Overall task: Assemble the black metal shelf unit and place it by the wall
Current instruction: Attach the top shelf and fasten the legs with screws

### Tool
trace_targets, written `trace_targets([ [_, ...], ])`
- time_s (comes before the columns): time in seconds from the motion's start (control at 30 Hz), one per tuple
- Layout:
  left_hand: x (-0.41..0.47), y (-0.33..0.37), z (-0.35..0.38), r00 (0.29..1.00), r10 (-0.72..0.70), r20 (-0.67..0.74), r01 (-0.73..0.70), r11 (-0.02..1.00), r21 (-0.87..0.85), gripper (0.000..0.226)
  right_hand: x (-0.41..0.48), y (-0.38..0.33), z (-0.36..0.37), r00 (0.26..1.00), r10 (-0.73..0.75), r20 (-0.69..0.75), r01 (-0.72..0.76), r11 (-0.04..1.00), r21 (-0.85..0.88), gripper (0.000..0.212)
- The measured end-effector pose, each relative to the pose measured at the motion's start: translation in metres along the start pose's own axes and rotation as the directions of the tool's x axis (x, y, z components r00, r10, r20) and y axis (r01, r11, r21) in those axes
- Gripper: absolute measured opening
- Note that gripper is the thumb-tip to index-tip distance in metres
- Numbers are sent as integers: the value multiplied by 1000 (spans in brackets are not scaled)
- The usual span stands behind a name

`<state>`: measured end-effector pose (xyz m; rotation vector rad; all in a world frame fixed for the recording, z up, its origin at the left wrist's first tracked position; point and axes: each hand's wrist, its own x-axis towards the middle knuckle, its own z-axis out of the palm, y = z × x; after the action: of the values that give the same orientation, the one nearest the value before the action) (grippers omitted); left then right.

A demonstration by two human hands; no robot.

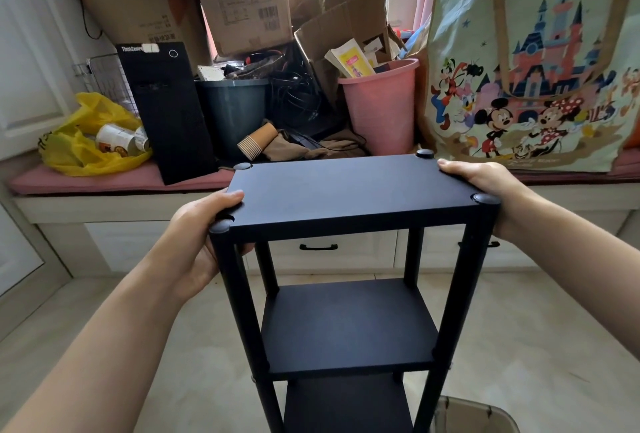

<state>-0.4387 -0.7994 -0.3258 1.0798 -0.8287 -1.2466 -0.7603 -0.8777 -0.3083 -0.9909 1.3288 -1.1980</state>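
With left hand (204, 224) and right hand (485, 186) each gripping 1 short end of its top panel, the shelf unit (346, 259) stands frame-centre, apparently rigid, light, best held there.

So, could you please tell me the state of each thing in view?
shelf unit: upright, shelves fitted, held at the top by both hands
left hand: grips the top's left edge
right hand: grips the top's right edge
pink bin: upright, full
paper cups: stacked, lying sideways
drawer: shut
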Motion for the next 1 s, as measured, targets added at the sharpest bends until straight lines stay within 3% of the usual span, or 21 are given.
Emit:
trace_targets([
  [0.67,-1,0,-3,999,-26,24,25,999,48,27,4,7,-1,999,-24,26,24,1000,-10,19],
  [0.83,-5,-1,-3,994,-2,113,-3,999,50,33,5,2,1,1000,-20,14,20,1000,-17,24],
  [1.0,-7,-3,-3,993,-19,120,19,1000,-2,30,5,6,-1,999,-6,40,5,1000,20,16],
])
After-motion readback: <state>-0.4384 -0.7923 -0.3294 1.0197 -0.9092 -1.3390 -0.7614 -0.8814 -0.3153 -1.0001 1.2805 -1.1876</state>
